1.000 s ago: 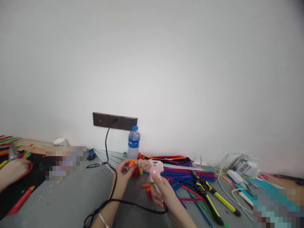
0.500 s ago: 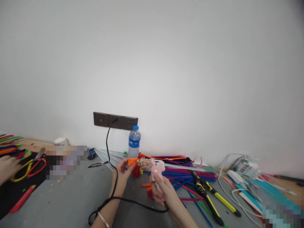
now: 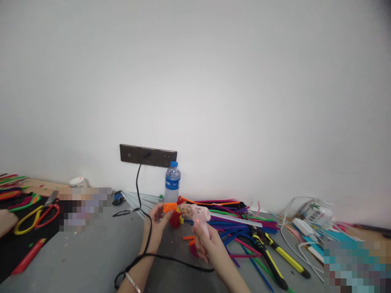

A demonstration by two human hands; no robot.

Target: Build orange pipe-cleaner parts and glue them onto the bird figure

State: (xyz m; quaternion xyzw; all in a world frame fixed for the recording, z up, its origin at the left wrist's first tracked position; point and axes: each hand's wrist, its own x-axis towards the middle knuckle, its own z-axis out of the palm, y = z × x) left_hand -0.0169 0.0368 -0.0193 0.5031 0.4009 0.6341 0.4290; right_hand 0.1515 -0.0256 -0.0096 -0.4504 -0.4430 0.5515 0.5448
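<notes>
Between the thumb and fingers of my left hand [image 3: 156,224] is a small orange fuzzy piece [image 3: 170,207], which looks like folded pipe cleaner. My right hand [image 3: 209,244] is wrapped round the handle of a pink hot glue gun [image 3: 200,213] with a small red light lit on it. Its patterned front points left, close to the orange piece; whether the tip touches cannot be made out. Behind lies a red and yellow fuzzy piece [image 3: 175,219]. More orange and red bits [image 3: 192,241] lie below the glue gun.
A black cable [image 3: 137,179] runs from the wall sockets [image 3: 148,156] across my left forearm. A water bottle [image 3: 172,183] stands by the wall. Pipe cleaners [image 3: 238,234] and yellow-black pliers [image 3: 269,256] lie right; scissors [image 3: 29,219] and another person's hand [image 3: 7,223] are left.
The glue gun has shifted slightly in my right hand, turning a little and easing back from the orange piece. At far left, the other person's hand has moved further left.
</notes>
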